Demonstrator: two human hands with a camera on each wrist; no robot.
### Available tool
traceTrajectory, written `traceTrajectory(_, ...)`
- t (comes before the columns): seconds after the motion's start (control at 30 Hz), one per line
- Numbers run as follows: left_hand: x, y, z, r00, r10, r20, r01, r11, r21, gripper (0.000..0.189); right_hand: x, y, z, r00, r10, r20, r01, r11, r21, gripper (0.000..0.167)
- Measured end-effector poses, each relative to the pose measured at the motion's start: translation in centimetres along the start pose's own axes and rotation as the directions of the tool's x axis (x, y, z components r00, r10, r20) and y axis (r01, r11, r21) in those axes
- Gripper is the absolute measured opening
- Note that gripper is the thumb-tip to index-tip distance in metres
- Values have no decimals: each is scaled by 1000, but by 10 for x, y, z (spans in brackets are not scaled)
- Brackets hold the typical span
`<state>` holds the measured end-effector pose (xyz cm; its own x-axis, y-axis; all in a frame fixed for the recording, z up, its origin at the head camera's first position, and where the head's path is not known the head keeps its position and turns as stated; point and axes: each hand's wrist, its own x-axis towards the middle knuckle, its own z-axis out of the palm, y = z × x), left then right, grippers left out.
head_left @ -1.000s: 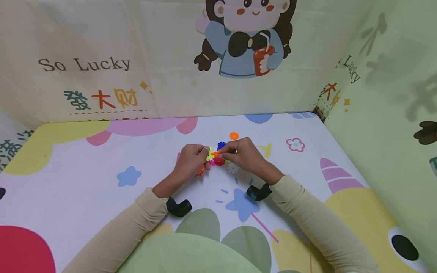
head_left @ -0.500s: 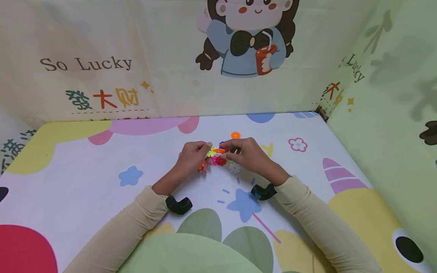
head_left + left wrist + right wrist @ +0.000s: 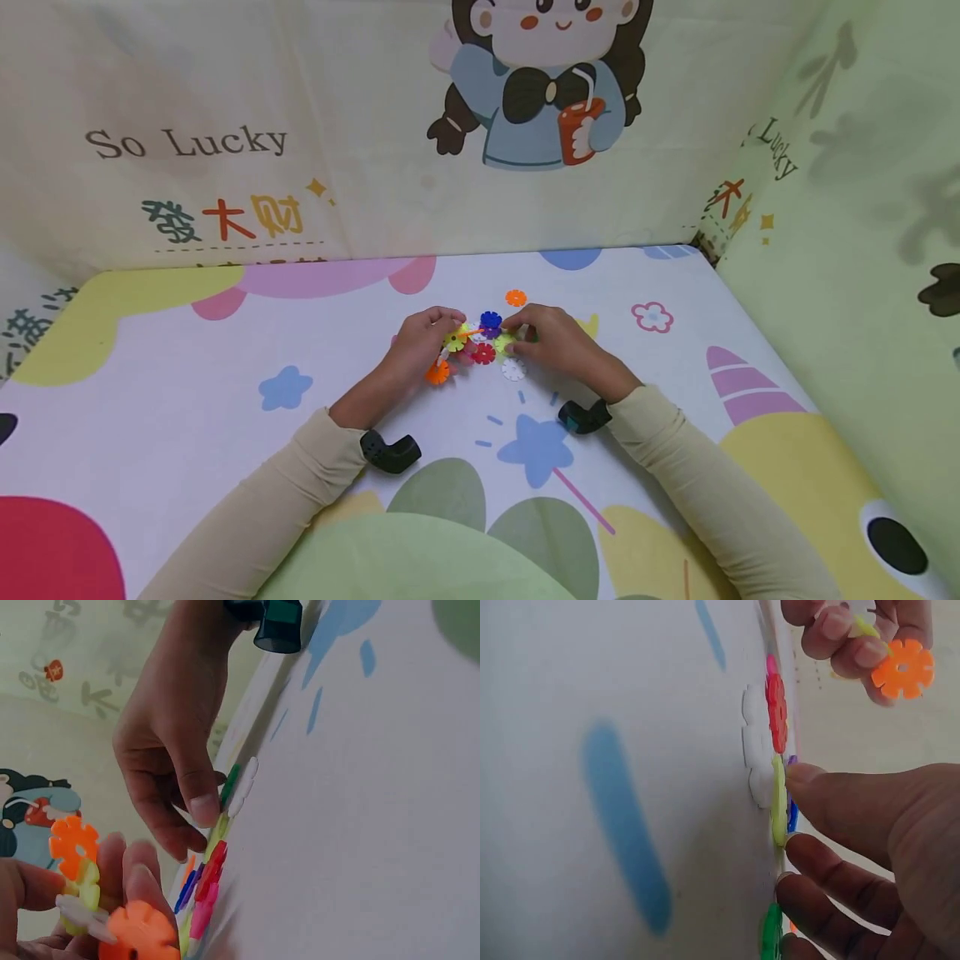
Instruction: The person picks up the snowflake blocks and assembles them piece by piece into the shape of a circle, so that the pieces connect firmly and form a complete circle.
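My left hand (image 3: 420, 346) pinches a small chain of joined plastic snowflake discs. In the left wrist view this chain shows an orange disc (image 3: 73, 844), a yellow disc (image 3: 88, 889), a whitish disc (image 3: 82, 915) and a second orange disc (image 3: 146, 930). The right hand (image 3: 558, 342) is low over the table among the loose discs, with its thumb and fingers apart. Its thumb tip and index fingertip are right at opposite ends of a yellow-green disc (image 3: 778, 799) lying on the table.
Around that disc lie a red disc (image 3: 483, 354), a white disc (image 3: 513, 369) and a blue disc (image 3: 491, 320). A loose orange disc (image 3: 516, 297) is farther back. One green disc (image 3: 771, 930) shows near the right fingers. A printed cloth wall (image 3: 375, 192) rises behind the table.
The right hand has let go of the orange disc, now joined to the left hand's chain, and has moved slightly right and down to the yellow-green disc. The left hand has turned a little.
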<state>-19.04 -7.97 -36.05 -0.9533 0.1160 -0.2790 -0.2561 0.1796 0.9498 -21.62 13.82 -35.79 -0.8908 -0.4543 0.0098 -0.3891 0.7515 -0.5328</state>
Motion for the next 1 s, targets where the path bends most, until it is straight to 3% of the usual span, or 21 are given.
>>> traceTrajectory(0.27,-3,2,-3,992,-24,125,48,981,-190,43,6,-1,1,996,76,49,-76,997,-11,32)
traceTrajectory(0.37,-5,2,-4,986,-25,165,62,974,-217,45,6,-2,0,993,93,71,-92,996,-7,32)
traceTrajectory(0.63,-4,5,0,986,-83,146,103,986,-131,41,9,-2,-4,983,102,153,-98,995,-30,33)
traceTrajectory(0.8,-4,3,1,989,-61,137,72,995,-73,42,8,-1,-6,977,128,173,-127,992,-20,31)
traceTrajectory(1.0,-3,0,1,989,-25,146,41,994,-106,43,4,-1,-8,980,127,155,-131,991,16,27)
